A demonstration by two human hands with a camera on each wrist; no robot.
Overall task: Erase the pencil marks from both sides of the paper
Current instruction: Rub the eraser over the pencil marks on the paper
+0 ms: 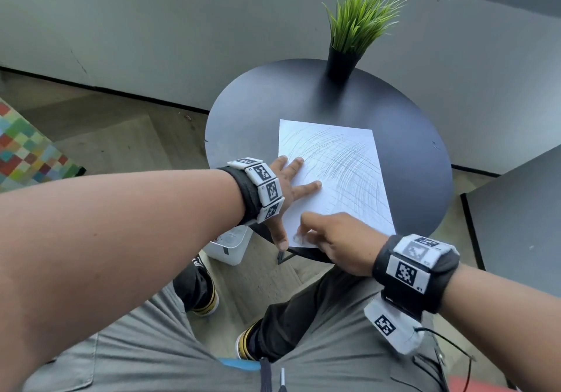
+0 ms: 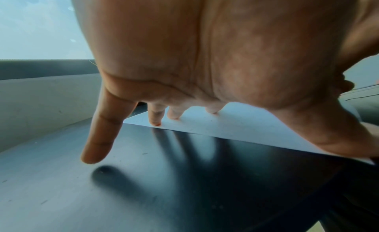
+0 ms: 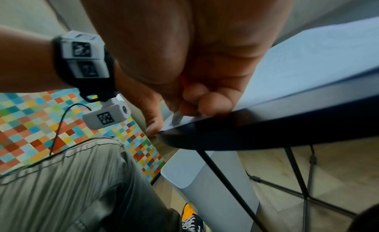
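A white sheet of paper (image 1: pixel 340 173) covered in grey pencil strokes lies flat on the round black table (image 1: pixel 303 94). My left hand (image 1: pixel 291 191) presses on the sheet's left side with its fingers spread and straight. In the left wrist view, fingertips (image 2: pixel 156 120) rest on the paper (image 2: pixel 235 122) while the little finger hovers just above the tabletop (image 2: pixel 143 178). My right hand (image 1: pixel 331 239) pinches a small pale eraser (image 1: pixel 299 236) against the paper's near left corner. The eraser (image 3: pixel 176 118) pokes out below the curled fingers in the right wrist view.
A potted green grass plant (image 1: pixel 355 27) stands at the table's far edge. A white bin (image 1: pixel 230 246) sits on the floor under the table's near left rim. A colourful chequered block (image 1: pixel 27 154) lies left, a grey surface (image 1: pixel 516 224) right.
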